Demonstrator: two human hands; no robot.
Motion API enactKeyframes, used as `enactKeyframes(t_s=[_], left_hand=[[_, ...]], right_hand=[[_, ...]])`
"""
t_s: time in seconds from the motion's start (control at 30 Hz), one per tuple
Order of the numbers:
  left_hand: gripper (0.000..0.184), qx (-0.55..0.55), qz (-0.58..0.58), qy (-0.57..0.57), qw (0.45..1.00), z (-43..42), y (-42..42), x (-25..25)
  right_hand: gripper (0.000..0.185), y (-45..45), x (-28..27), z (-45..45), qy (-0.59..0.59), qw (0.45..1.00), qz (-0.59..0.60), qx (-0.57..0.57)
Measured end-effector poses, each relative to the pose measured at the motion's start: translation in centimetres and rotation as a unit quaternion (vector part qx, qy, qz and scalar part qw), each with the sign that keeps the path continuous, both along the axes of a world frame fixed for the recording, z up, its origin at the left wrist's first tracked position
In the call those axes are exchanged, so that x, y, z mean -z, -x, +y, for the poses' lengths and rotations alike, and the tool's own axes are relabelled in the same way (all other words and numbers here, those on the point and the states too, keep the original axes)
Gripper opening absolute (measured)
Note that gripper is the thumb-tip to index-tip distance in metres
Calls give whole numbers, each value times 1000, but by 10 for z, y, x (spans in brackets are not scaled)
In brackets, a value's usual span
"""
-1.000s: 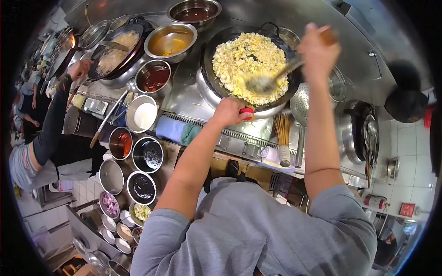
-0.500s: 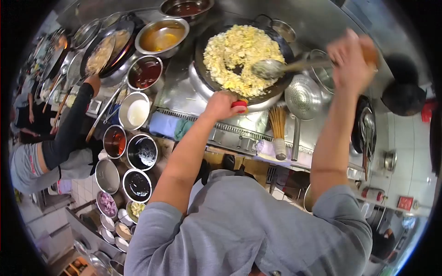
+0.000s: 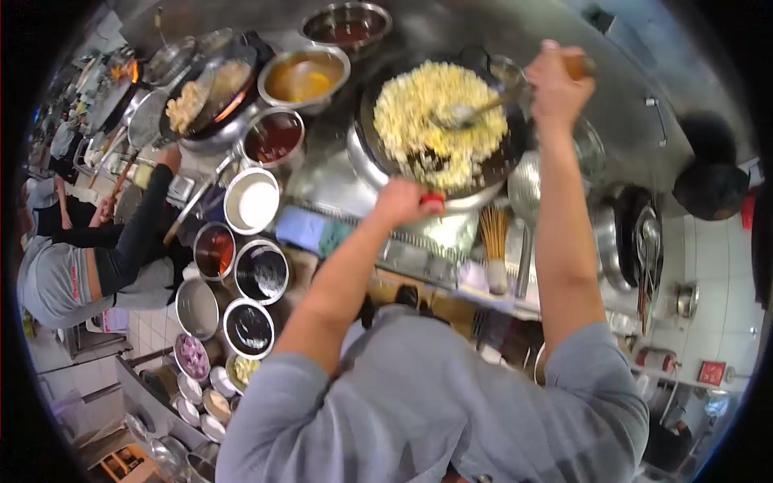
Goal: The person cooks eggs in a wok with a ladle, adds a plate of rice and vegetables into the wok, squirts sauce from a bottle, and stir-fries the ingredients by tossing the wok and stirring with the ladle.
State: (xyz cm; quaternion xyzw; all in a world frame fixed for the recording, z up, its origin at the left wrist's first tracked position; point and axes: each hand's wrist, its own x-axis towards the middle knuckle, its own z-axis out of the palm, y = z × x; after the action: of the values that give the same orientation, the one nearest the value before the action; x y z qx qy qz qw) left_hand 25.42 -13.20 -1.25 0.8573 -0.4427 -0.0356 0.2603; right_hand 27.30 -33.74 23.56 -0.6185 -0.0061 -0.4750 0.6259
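A dark wok stands on the range, full of yellow and white fried rice. My left hand is closed at the wok's near rim, and a red grip shows beside its fingers. My right hand is wrapped round the wooden-ended handle of a ladle. The ladle's bowl lies in the rice near the wok's middle. Right of the wok, behind my right forearm, a perforated strainer is partly hidden. A bamboo brush lies near the counter's front edge.
Bowls of amber liquid and dark red sauce stand left of the wok. Several pots, including one of white powder, line the left side. A co-worker's dark sleeve reaches toward another wok. Folded blue cloth lies on the front ledge.
My right hand and the ladle have moved left; the ladle's bowl sits farther up in the rice. More dark wok surface shows at the near side. The whole view has shifted slightly.
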Motion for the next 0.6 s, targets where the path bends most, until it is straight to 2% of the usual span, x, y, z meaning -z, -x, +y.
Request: enactKeyframes(t_s=[0.03, 0.07, 0.1, 0.17, 0.2, 0.27, 0.3, 0.33, 0.37, 0.4, 0.43, 0.5, 0.57, 0.6], left_hand=[[49, -15, -15, -7, 1000, -1, -11, -5], [50, -18, 0, -7, 1000, 0, -16, -15], [50, -15, 27, -9, 999, 2, -11, -19], [50, -19, -3, -5, 1000, 2, -8, -19], [50, -20, -26, -3, 999, 2, -8, -16], [49, -26, -27, -22, 999, 1, -1, -14], [49, -37, -38, -37, 998, -1, -5, -15], [48, -34, -49, -5, 998, 0, -6, -8], [48, -35, -41, -31, 998, 1, -5, -16], [49, -37, -46, -14, 998, 2, -5, -15], [50, -34, -52, 1, 998, 3, -5, -13], [50, -31, -40, -10, 999, 1, -2, -15], [50, -37, -26, -23, 999, 3, 3, -15], [51, -37, -30, -33, 998, 2, 3, -18]], right_hand=[[30, 0, -27, -7, 0, 999, -37, -10], [31, 3, -30, -13, 5, 996, -92, -21], [31, -5, -4, -9, 10, 994, -102, -27], [31, -24, 55, -2, 34, 997, -63, -10], [31, -35, 38, 0, 38, 997, -69, -11], [30, -42, -1, 2, 2, 986, 71, -148], [30, -30, -15, 9, 2, 987, 67, -143], [30, -20, -32, 21, -1, 989, 30, -146], [31, -8, -37, 31, -7, 988, -1, -152], [32, -3, -21, 35, -5, 993, -23, -115], [32, -19, 18, 22, 39, 996, -15, -78], [31, -33, 19, -10, 83, 993, 64, -47], [27, -49, -33, -36, -3, 996, 82, 28], [29, -55, -40, -72, -42, 997, 46, -41]])
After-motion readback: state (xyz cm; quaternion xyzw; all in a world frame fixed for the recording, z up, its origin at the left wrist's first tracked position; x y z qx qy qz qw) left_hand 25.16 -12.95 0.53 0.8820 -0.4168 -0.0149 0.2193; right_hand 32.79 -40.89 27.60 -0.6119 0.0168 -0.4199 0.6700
